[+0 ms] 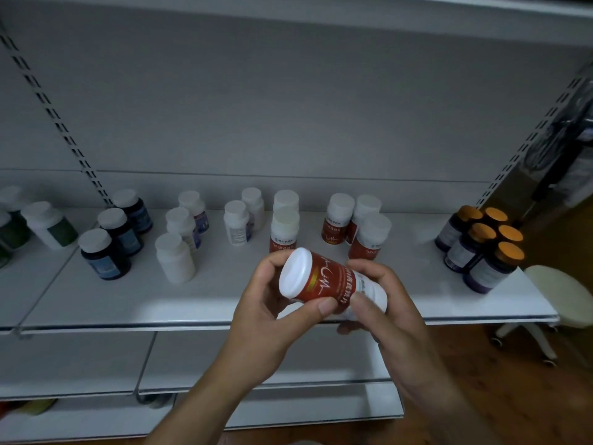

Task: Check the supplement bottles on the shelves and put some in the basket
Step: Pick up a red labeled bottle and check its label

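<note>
A white plastic supplement bottle with a red label and a white screw cap (324, 282) lies on its side in the air, held between both hands just in front of the white metal shelf (160, 303). Its cap points left and toward the camera. The left hand (266, 306) grips the cap end, with its thumb flat along the lower edge of the red label and its other fingers curled round behind the cap. The right hand (385, 303) grips the base end. Its thumb presses on the label close beside the left thumb, and its fingers curl over the top of the bottle and under its base.

More bottles stand upright on the shelf in separate groups:
- several red-labelled bottles with white caps (367, 239), directly behind the hands
- small white bottles with pale labels (237, 224), to their left
- white bottles with purple labels (184, 224)
- dark blue bottles with white caps (107, 255)
- white bottles with green labels (49, 226), at the far left
- dark purple bottles with orange caps (481, 248), clustered at the right end

A round white stool on castors (561, 297) stands on the brown wooden floor (513, 396) to the right of the shelving
</note>
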Demonstrator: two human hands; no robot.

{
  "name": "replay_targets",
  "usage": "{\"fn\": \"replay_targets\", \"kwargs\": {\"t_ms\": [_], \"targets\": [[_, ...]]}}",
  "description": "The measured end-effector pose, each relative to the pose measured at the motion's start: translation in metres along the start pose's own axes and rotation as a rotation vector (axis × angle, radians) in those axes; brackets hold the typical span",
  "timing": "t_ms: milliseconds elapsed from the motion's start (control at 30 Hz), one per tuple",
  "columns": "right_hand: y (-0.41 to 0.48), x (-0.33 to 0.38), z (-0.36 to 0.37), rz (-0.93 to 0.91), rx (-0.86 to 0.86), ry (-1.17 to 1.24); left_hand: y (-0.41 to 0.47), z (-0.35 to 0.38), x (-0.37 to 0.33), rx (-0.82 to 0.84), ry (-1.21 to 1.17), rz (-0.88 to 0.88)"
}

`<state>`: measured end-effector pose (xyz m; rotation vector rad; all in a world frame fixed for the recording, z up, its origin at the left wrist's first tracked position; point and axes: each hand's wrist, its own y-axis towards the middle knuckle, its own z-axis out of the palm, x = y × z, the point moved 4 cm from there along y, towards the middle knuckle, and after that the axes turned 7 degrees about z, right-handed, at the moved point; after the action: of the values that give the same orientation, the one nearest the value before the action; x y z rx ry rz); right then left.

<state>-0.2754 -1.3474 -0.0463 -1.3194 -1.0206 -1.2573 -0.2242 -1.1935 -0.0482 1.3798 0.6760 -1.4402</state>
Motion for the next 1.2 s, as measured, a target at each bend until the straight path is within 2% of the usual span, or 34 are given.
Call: {"fn": "replay_targets", "kwargs": {"t_ms": [67,200,400,567,633,733,833,1000,1067,1200], "targets": [[-0.001,0.0,0.001,-0.018,0.009,-0.008,0.001,-0.001,-0.001,-0.014,-0.008,-0.002],[0.003,0.002,0.002,0.013,0.006,0.064,0.0,0.005,-0.006,0.08,-0.04,0.004],[0.003,0.0,0.002,-0.007,0.002,0.055,0.003,0.003,0.002,-0.052,-0.024,-0.015],[0.003,-0.005,0.007,0.015,0.004,0.062,0.0,0.011,-0.002,0.029,-0.057,-0.058],[0.003,-0.008,0.009,0.042,0.027,0.013,0.0,0.011,-0.001,0.004,-0.062,-0.053],[0.004,-0.009,0.007,0.022,-0.014,-0.06,0.002,0.007,-0.001,-0.034,0.062,0.002],[0.007,-0.002,0.001,-0.047,-0.078,-0.1,0.003,0.004,-0.004,0.007,0.209,0.018],[0.007,0.012,0.005,-0.071,-0.009,-0.087,0.003,0.002,-0.011,0.096,0.51,0.097],[0.007,0.013,0.003,-0.068,-0.051,-0.071,0.001,0.001,-0.012,0.094,0.537,0.066],[0.007,0.011,-0.001,-0.068,-0.107,0.021,-0.004,-0.001,-0.012,0.11,0.442,0.04]]}}
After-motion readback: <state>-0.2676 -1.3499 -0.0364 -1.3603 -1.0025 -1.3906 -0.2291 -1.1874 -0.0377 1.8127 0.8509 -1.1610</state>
